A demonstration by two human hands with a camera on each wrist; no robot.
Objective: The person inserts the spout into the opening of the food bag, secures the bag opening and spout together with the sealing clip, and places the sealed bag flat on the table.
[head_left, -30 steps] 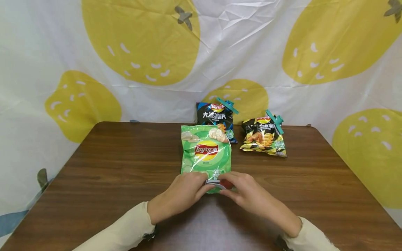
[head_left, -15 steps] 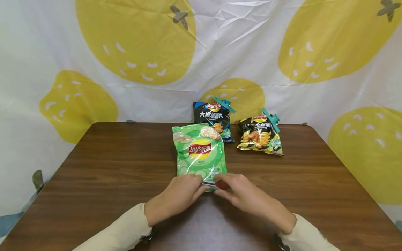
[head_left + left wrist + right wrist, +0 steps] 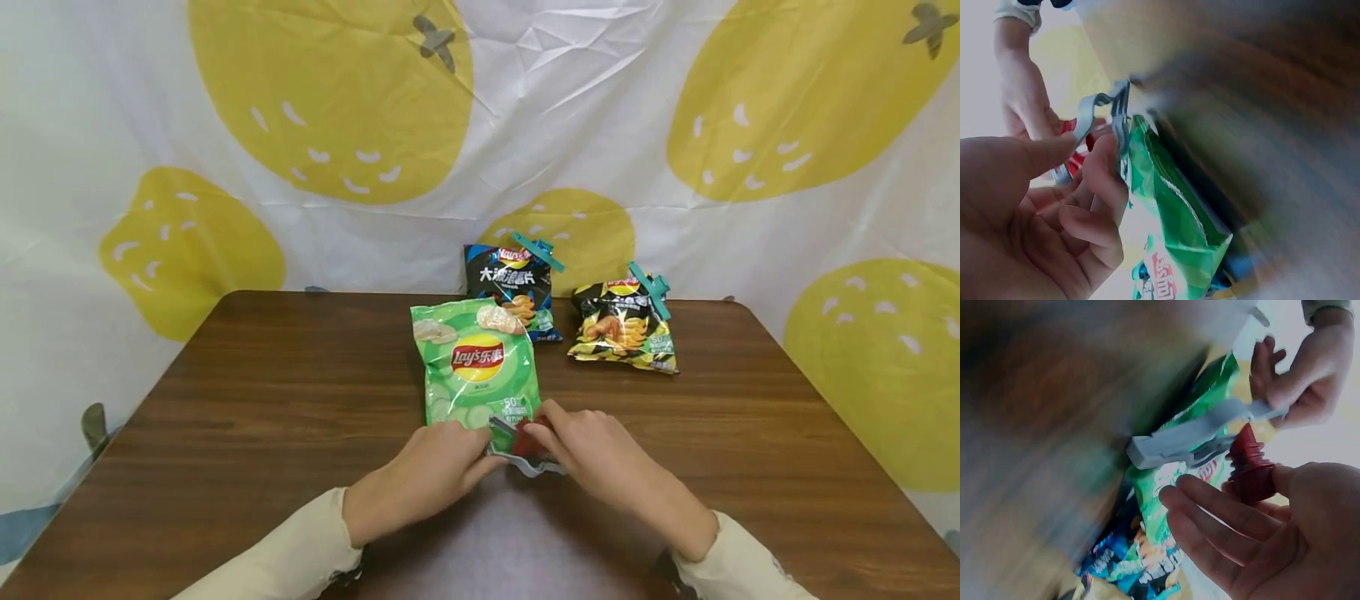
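Note:
A grey bag clip with spread arms is held between both hands in front of a green bag of chips. On the clip sits a red ridged, pointed piece. My left hand pinches one end of a grey arm between thumb and index finger. With thumb and index finger, my right hand grips the red piece, while its other fingers extend loosely. The bag's near edge lies partly behind the hands, so whether the clip touches it is hard to tell.
Behind the green bag stands a blue-black chip bag with a teal clip on its top corner. To its right is a yellow-black chip bag with another teal clip. All rest on a brown wooden table before a lemon-print cloth.
The grey clip, earlier a compact bar between the hands, now has its arms spread, one curving nearer the person. My right hand has turned with the red piece; the green bag shifted slightly left.

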